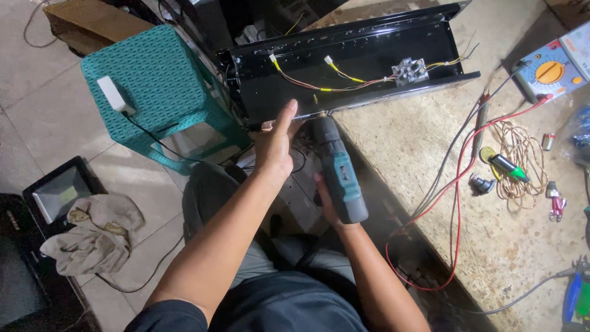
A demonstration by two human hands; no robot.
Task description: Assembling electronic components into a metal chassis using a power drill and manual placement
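Observation:
My right hand (326, 200) grips a teal and black cordless drill (337, 166), its nose pointed up at the lower edge of a long black metal chassis (369, 43). My left hand (276, 142) is open, palm flat and fingers up, beside the drill's chuck and touching the chassis edge. Inside the chassis run yellow and red wires (307, 80) to a small grey terminal block (410, 69). The chassis lies half on a stone workbench (418, 147).
A teal plastic stool (153, 86) carrying a white adapter (115, 93) stands left. A floodlight (56, 193) and a rag (92, 230) lie on the floor. On the bench are a multimeter (553, 71), red and black leads (458, 184), a copper coil (522, 160) and pliers (574, 295).

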